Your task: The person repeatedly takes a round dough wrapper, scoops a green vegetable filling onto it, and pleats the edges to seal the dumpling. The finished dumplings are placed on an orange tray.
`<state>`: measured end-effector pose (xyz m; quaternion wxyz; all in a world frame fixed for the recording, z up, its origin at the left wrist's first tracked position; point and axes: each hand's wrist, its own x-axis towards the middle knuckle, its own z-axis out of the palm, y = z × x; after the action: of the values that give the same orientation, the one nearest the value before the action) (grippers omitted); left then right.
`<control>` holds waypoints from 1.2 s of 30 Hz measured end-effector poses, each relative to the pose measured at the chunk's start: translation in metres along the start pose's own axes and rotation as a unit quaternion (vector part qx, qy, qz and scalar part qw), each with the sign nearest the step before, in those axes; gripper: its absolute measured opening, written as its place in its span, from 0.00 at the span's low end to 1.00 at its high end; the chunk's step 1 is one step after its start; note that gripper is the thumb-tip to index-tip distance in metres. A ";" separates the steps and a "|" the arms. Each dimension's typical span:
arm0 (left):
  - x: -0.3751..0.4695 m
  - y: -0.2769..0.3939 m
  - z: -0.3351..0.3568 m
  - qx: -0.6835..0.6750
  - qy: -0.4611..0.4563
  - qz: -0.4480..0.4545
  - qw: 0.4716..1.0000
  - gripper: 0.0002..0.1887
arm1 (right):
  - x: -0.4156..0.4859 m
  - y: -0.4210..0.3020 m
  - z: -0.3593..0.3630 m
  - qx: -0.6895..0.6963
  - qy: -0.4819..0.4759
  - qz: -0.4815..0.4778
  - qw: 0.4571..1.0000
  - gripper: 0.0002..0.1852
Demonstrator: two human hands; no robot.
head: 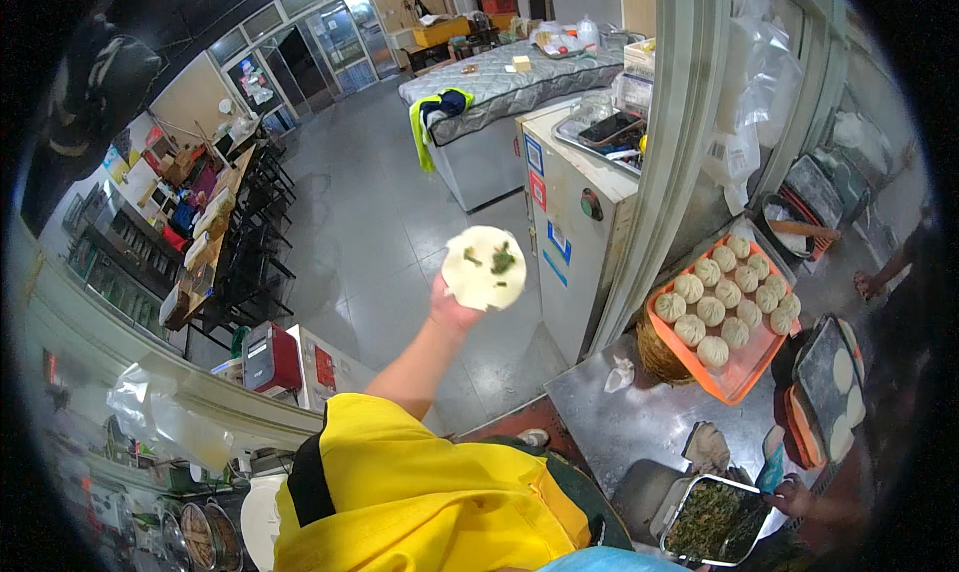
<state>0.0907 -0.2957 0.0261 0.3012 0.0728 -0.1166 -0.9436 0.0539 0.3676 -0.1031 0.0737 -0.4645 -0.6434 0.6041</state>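
My left hand (454, 308) is stretched out over the floor, holding a round, flat dough wrapper (479, 272) with bits of chopped green filling on it. My right hand is not in view. At the lower right, a white-rimmed tray (679, 501) holds chopped green filling (704, 518). A hand (793, 497) reaching in from the right side, seemingly another person's, is at the tray's edge beside a blue-handled utensil (772, 467). Several pleated buns (710, 311) sit in an orange tray (730, 383) on a woven basket (659, 347).
A metal worktop (599, 403) lies at my right, with stacked trays of dough wrappers (843, 370) at its far side. Another person's hand (865, 283) shows above them. A white cabinet (573, 250) and a window frame (663, 160) stand ahead. A red appliance (271, 358) is at left.
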 end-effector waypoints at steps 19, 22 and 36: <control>-0.029 -0.168 -0.040 0.028 0.026 -0.596 0.802 0.24 | -0.118 -0.027 0.048 -0.066 -0.219 0.120 0.966 0.20; -0.028 -0.189 -0.032 0.077 0.067 -0.604 0.790 0.23 | -0.119 -0.018 0.069 -0.125 -0.206 0.094 0.966 0.17; -0.068 -0.278 -0.007 0.046 0.043 -0.665 0.744 0.24 | -0.123 -0.011 0.058 -0.020 -0.223 0.041 0.974 0.12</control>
<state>-0.0064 -0.0369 -0.0500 -0.4020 0.1862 -0.0689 -0.8938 0.0788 0.2437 -0.0521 -0.1057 -0.3451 -0.6357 0.6824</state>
